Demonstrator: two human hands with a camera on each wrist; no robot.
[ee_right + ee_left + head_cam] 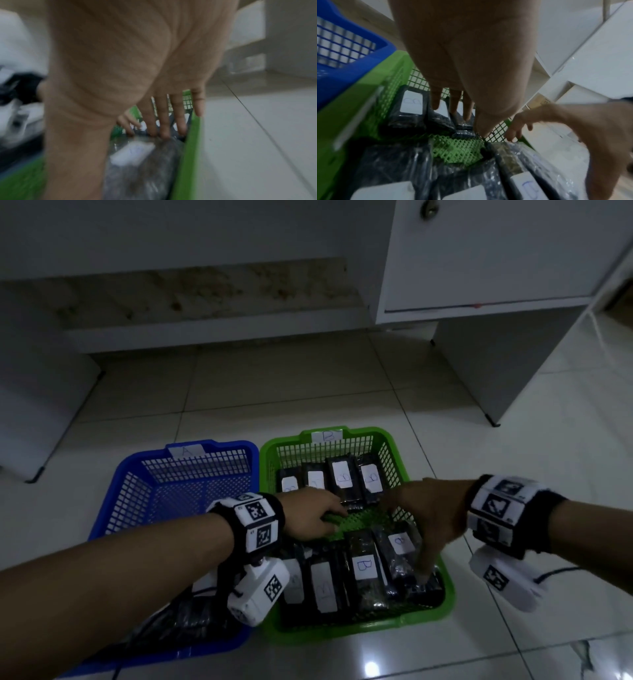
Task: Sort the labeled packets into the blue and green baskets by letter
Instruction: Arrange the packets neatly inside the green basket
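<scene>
A green basket point(359, 630) tagged B stands on the floor, right of a blue basket point(219, 445) tagged A. Several black packets with white B labels lie in the green one: a far row point(342, 481) and a near row point(363, 566). My left hand point(325, 518) reaches over the basket's bare middle, its fingers point(453, 108) straight above the far row and holding nothing. My right hand point(411, 518) is spread over the rightmost near packet point(137, 152), fingertips point(164, 131) touching its far end. Dark packets point(178, 621) lie at the blue basket's near end, partly hidden by my left arm.
A white cabinet point(479, 268) stands behind and to the right, with its side panel point(493, 378) reaching the tiled floor point(548, 474). A low white shelf point(219, 333) runs behind the baskets. A thin cable point(555, 571) trails from my right wrist camera.
</scene>
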